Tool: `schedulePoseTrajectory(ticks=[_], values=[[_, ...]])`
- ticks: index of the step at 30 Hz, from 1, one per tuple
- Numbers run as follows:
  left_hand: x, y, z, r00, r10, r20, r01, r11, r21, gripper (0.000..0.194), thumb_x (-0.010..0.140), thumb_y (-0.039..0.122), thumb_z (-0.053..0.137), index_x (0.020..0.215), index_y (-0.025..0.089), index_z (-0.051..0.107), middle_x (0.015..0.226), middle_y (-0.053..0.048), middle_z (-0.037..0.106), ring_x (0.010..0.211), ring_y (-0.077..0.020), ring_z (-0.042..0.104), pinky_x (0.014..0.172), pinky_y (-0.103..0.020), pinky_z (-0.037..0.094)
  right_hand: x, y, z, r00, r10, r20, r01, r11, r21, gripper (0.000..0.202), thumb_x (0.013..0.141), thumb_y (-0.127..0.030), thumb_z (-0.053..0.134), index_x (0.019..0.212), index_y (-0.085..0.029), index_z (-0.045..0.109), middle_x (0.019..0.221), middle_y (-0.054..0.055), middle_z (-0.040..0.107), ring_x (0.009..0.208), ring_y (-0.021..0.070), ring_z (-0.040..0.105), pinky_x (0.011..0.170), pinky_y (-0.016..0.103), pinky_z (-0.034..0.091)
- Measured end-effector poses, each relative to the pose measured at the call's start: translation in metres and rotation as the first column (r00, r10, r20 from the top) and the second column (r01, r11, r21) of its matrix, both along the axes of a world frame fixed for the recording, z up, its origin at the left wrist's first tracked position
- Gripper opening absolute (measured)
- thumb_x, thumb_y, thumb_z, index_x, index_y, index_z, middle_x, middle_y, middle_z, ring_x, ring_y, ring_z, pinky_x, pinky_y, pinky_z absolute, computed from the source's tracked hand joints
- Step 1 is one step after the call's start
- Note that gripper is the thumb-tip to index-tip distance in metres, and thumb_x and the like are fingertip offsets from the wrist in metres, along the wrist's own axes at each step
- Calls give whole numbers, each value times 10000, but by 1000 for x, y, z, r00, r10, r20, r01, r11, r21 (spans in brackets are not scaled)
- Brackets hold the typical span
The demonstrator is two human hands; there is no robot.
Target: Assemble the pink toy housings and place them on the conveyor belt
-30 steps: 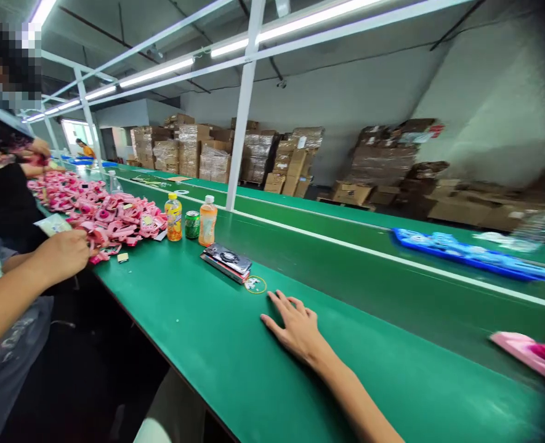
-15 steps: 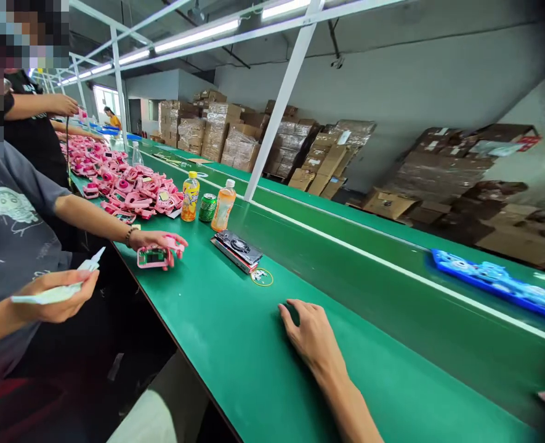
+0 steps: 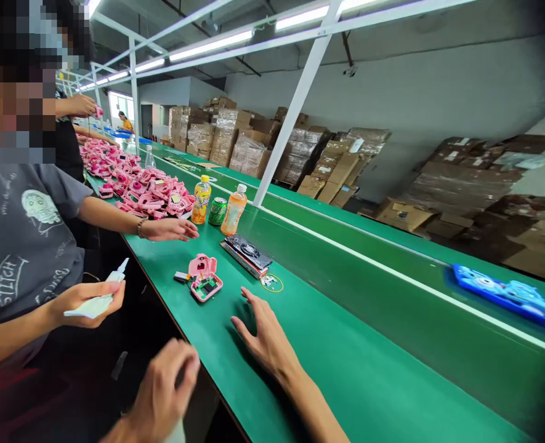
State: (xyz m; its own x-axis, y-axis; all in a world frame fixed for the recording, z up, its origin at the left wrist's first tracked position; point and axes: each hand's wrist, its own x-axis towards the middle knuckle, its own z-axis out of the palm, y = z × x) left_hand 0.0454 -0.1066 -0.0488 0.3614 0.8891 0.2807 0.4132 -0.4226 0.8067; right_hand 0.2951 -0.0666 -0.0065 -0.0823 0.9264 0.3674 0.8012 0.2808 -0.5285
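My right hand hovers over or rests on the green table, fingers stretched and thumb apart, holding nothing I can see. Low in the view, my left hand is raised at the table's near edge, a little blurred, with loosely curled fingers and a gap by the thumb. Ahead of both lies an opened pink toy camera, its green circuit board exposed and a small dark part beside it. A co-worker's empty hand is stretched just behind it; their other hand holds a whitish tube with a pointed tip.
A dark boxed item lies beyond the pink camera, a yellow ring beside it. Two drink bottles and a green can stand behind. Pink casings are heaped at left. A blue tray is at right.
The co-worker has put the pink camera down on the table and drawn the hand back. My left hand has come into view, and my right hand has shifted left with its fingers spread.
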Motion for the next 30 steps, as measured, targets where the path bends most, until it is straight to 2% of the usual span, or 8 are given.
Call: schedulePoseTrajectory(ticks=[2,4,10,14,20,23,26,30], values=[[-4,39,15,957,289,-16,-283,948,144,307,1022,391,334,1014,282,621,1017,-106,651,1006,-294,629,918,-453,528,-10,29,5,991,-70,-112,62,995,-76,710,907,-538,578,1497,-168,444,1386,184,596,1069,294,669,1002,515,532],[-6,79,31,885,428,-182,-385,894,229,350,1002,362,379,1227,175,572,1259,-178,597,1209,-335,546,1059,-510,449,-21,64,15,968,-82,-237,53,991,-126,652,934,-513,520,1473,-149,474,1345,180,629,989,263,694,934,474,563],[-5,125,46,857,353,-376,-262,925,274,243,935,231,498,1121,155,632,1220,-172,612,1165,-355,545,987,-546,453,-54,121,40,936,29,-351,-65,994,-93,244,883,-296,558,963,-157,742,946,80,768,881,211,702,858,347,552],[2,117,48,922,158,-355,-87,974,208,170,932,220,500,1042,195,627,1102,-114,607,1075,-294,565,972,-482,463,-28,78,26,938,-36,-345,-2,994,-108,258,896,-349,536,836,-170,712,831,54,745,805,200,671,806,333,532],[58,85,55,934,-334,-127,338,941,10,178,857,248,662,1022,246,598,950,8,640,828,-177,617,802,-292,497,48,-70,16,906,-306,-291,248,944,-219,500,933,-595,434,1019,-164,672,930,105,737,835,238,669,763,370,546],[86,56,57,902,-432,2,432,902,-19,187,855,211,648,1024,239,571,919,25,662,784,-156,619,759,-265,493,47,-124,27,826,-518,-221,531,847,0,537,914,-615,514,1167,-161,648,1123,166,709,962,282,654,784,404,550],[100,35,56,871,-450,197,461,887,-9,125,905,214,570,1029,229,562,961,5,689,869,-162,651,827,-272,507,20,-131,35,841,-531,-103,541,818,195,495,934,-553,582,1254,-180,639,1155,154,701,1033,292,627,880,431,533],[106,35,48,851,-348,392,420,901,-110,69,873,204,574,941,220,574,953,-22,705,918,-184,677,876,-302,535,-11,-90,34,919,-393,27,392,920,21,288,971,-417,572,1117,-200,692,988,100,741,937,269,657,856,407,524]])
